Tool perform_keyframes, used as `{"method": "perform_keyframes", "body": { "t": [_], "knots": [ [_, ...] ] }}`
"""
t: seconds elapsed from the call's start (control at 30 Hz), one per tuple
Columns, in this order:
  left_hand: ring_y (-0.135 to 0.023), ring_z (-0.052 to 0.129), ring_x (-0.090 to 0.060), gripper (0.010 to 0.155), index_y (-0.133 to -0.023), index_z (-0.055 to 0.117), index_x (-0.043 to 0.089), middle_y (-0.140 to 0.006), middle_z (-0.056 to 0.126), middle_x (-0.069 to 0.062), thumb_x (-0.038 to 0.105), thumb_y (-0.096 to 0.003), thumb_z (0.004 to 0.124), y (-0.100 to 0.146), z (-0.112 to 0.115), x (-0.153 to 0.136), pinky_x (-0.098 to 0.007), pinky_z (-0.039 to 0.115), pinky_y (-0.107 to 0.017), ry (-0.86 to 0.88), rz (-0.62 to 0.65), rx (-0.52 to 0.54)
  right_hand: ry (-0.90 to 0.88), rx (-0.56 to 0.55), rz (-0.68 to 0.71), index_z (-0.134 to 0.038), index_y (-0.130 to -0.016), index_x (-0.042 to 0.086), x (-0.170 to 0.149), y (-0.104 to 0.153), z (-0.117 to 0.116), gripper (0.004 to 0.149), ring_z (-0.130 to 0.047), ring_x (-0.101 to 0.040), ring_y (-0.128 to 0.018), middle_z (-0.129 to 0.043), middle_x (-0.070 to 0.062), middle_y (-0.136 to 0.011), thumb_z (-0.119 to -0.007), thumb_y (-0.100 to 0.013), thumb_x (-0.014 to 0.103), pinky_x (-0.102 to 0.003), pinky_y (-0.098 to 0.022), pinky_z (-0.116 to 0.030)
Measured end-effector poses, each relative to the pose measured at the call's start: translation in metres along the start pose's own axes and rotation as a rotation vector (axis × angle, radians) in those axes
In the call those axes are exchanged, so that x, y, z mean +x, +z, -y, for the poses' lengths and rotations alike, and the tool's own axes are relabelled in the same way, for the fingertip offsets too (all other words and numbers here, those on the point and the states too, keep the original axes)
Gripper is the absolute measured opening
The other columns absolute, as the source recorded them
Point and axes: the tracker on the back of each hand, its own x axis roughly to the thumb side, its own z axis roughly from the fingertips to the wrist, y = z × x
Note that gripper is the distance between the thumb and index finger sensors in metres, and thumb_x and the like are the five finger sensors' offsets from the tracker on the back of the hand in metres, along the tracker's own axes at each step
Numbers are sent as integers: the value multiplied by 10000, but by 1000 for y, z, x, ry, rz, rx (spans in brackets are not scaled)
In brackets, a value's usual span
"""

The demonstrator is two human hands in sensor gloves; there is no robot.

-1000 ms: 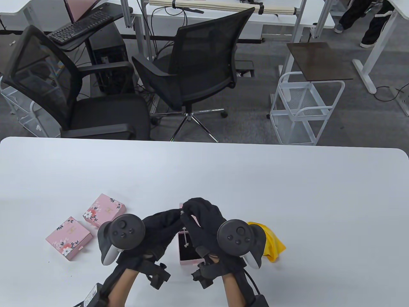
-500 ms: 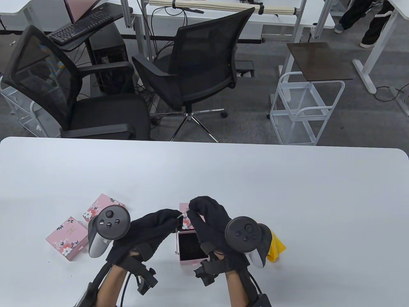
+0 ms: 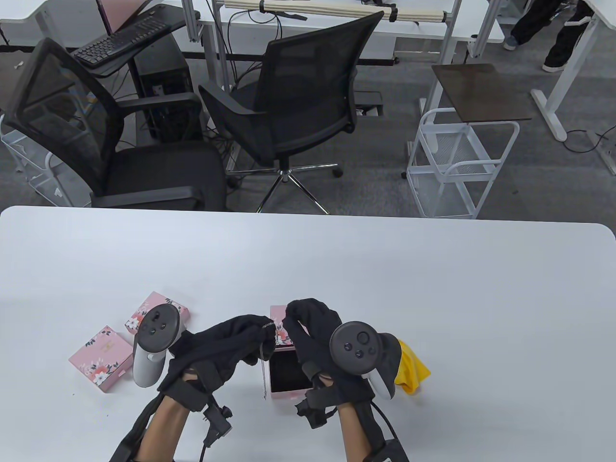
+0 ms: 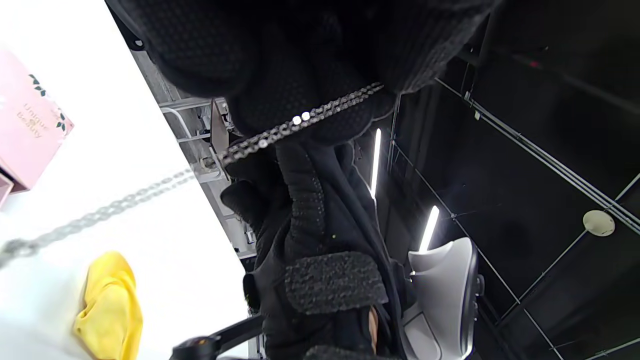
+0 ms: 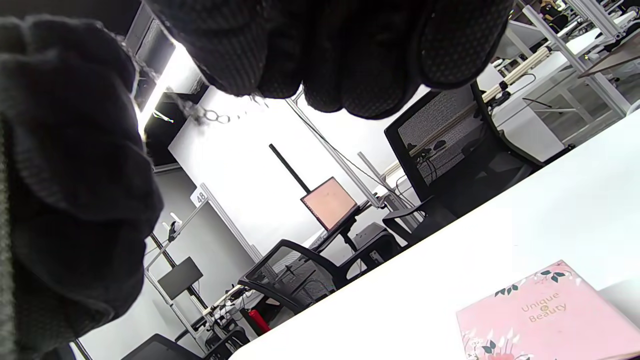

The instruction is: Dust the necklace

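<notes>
A thin silver necklace (image 3: 263,373) hangs from my left hand (image 3: 262,332), which pinches the chain at the fingertips. The chain drops past the left wall of the open pink box (image 3: 288,393) with a black lining. In the left wrist view the chain (image 4: 280,131) runs out from under my fingers (image 4: 320,75). My right hand (image 3: 290,317) has its fingers curled at the chain's top end. In the right wrist view a short stretch with small rings (image 5: 215,117) spans from my left glove to my right fingers (image 5: 325,75). A yellow cloth (image 3: 411,368) lies right of my right hand.
The box's pink floral lid (image 3: 279,332) lies just behind the box. Two closed pink floral boxes (image 3: 101,357) (image 3: 150,312) lie to the left. The table's near edge is close under my wrists. Office chairs stand beyond the far edge.
The necklace has come up out of the box and now hangs beside its left wall. My left hand has rolled, its tracker moving left. My right hand has shifted slightly.
</notes>
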Motion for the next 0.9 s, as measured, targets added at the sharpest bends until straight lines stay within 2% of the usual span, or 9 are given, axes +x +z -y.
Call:
{"method": "perform_keyframes", "body": {
  "t": [0.2,0.37,0.5,0.77,0.9],
  "knots": [
    [-669,994,-208,382,-955,865,248,-784,1018,12,419,-616,815,2,-3,0,-420,861,-500,21,9,61,21,-33,7,-675,-1060,88,7,4,5,446,-767,-499,-836,-674,-292,-1062,-739,-681,315,-607,-656,-647],
    [-704,986,-207,376,-949,869,277,-812,1009,2,433,-611,819,3,-4,-3,-420,859,-512,40,-5,118,-43,-105,75,-742,-1001,117,24,12,14,390,-837,-448,-764,-774,-250,-983,-750,-673,329,-570,-624,-698],
    [-771,935,-235,369,-938,881,310,-887,955,0,455,-603,830,3,-5,-6,-438,824,-563,88,-7,147,-43,-66,120,-774,-977,113,38,18,15,387,-874,-428,-716,-828,-233,-932,-766,-669,347,-557,-597,-725],
    [-864,833,-282,368,-937,878,321,-985,846,-37,462,-600,831,5,-2,-6,-472,759,-620,113,-1,199,199,-12,74,-775,-997,63,58,23,2,469,-862,-478,-757,-808,-278,-971,-808,-654,382,-586,-606,-714],
    [-908,764,-312,375,-943,873,305,-1028,774,-61,455,-603,823,5,2,-4,-486,720,-645,88,1,226,218,-92,65,-764,-1003,41,60,24,-13,499,-858,-485,-757,-800,-291,-973,-817,-644,384,-584,-601,-715]
  ]
}}
